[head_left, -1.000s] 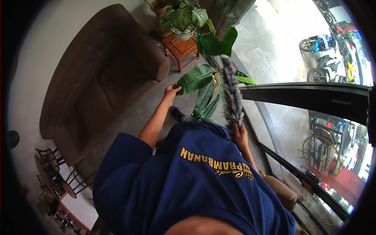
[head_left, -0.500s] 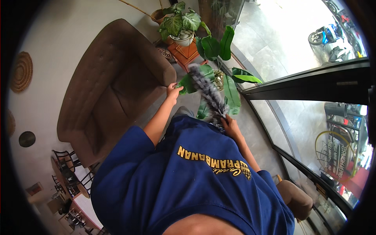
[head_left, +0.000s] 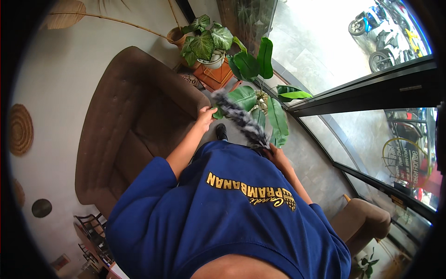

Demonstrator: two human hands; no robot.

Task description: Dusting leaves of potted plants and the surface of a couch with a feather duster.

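Observation:
My right hand (head_left: pixel 277 157) grips the lower end of a fluffy grey-and-black duster (head_left: pixel 246 124), whose handle is mostly hidden. The duster slants up and left, its tip over a leaf near my left hand. My left hand (head_left: pixel 205 117) is closed on the end of a broad green leaf (head_left: pixel 219 111), thumb on top. That leaf belongs to a large-leaved potted plant (head_left: pixel 278 118) in front of me, with pale stones in its pot (head_left: pixel 261 103).
A brown tufted sofa (head_left: pixel 134 116) stands at the left. Beyond it, a white pot (head_left: pixel 214 62) with a patterned-leaf plant sits on an orange-brown stand (head_left: pixel 214 76). Glass panels with a black frame (head_left: pixel 362 98) run along the right. A brown armchair (head_left: pixel 360 221) is behind at right.
The duster has swung left and lower, its tip nearing my left hand. My left hand still holds the leaf. My view has shifted, and my shoe now shows.

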